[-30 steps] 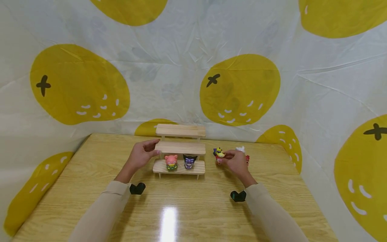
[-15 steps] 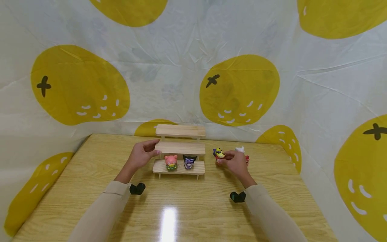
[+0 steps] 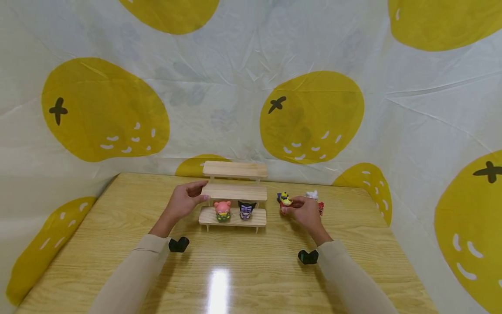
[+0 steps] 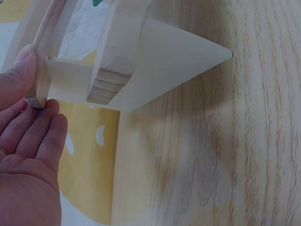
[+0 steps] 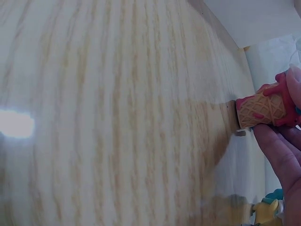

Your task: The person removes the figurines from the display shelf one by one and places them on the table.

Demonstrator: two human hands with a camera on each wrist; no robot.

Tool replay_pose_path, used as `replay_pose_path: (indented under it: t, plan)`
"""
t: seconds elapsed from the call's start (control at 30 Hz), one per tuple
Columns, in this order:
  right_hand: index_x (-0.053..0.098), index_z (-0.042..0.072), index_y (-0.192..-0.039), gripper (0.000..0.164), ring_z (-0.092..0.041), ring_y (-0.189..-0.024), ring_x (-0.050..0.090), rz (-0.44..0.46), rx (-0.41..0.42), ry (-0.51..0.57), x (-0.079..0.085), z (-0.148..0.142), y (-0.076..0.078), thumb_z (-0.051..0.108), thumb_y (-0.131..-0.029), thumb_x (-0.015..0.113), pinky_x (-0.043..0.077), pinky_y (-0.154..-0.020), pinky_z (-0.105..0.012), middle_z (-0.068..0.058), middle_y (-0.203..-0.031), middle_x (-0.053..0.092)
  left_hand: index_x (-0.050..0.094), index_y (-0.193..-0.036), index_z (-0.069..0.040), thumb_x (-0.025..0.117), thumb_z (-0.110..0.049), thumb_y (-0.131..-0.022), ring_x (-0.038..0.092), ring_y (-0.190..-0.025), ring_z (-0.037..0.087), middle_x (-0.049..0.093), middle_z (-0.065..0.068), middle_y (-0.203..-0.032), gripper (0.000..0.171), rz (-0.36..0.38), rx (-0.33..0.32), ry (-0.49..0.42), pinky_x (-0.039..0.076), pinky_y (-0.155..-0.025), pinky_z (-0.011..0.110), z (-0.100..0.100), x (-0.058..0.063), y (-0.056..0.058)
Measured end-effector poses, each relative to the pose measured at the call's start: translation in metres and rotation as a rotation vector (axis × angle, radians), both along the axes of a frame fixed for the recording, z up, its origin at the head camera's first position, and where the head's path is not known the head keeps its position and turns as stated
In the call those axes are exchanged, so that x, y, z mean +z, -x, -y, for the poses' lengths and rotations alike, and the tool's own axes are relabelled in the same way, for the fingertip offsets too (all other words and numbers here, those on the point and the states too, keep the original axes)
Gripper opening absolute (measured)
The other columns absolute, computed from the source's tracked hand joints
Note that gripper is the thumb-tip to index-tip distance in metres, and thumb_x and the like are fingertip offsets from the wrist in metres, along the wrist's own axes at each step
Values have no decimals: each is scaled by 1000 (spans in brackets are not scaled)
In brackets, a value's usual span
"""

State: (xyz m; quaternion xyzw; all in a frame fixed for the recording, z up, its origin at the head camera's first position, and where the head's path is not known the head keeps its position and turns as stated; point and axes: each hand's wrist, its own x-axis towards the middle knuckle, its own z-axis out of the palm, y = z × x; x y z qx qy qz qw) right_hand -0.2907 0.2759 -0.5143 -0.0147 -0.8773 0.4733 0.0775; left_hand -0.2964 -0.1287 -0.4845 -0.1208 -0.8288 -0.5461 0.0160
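Observation:
A three-tier wooden display stand (image 3: 235, 192) stands at the back middle of the table. My left hand (image 3: 182, 201) grips the left end of its middle board, the thumb on one face and the fingers on the other, as the left wrist view shows. To the right of the stand, my right hand (image 3: 307, 213) pinches a small figurine (image 3: 285, 199) with a yellow top. Its waffle-cone base (image 5: 264, 107) with red drips shows in the right wrist view, close to the tabletop; whether it touches is unclear. On the lowest board sit a pink figurine (image 3: 222, 211) and a black-and-purple figurine (image 3: 246, 210).
Behind my right hand are a white figurine (image 3: 312, 194) and a red one (image 3: 321, 208), both partly hidden. A yellow-and-teal figurine (image 5: 269, 210) shows at the right wrist view's lower edge. A fruit-print cloth (image 3: 219, 117) hangs behind the wooden table (image 3: 259, 270).

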Motion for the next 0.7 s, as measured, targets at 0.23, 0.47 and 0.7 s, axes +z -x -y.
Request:
replay_pose_path:
  t: [0.23, 0.47, 0.7]
  plan:
    - [76, -2, -119, 39, -29, -95, 76, -5, -24, 14, -1, 4, -5, 12, -85, 88, 64, -83, -39, -21, -106, 78, 57, -150, -7, 74, -16, -98, 56, -142, 36, 55, 18, -154, 55, 2, 4, 2, 51, -113, 52, 0, -2, -1]
    - [73, -3, -126, 44, -35, -106, 75, 17, -14, -3, -1, 4, -9, 11, -86, 86, 64, -91, -44, -23, -115, 76, 59, -148, -7, 75, -17, -98, 57, -141, 35, 57, 18, -153, 54, 12, 13, -8, 51, -112, 51, -1, -3, 1]
    - [64, -4, -138, 54, -41, -120, 70, 29, -16, -73, 14, 3, -16, 16, -91, 82, 57, -104, -53, -26, -132, 70, 58, -149, -6, 74, -15, -98, 57, -141, 35, 57, 18, -153, 53, 16, 19, -9, 51, -112, 51, -2, -1, 0]
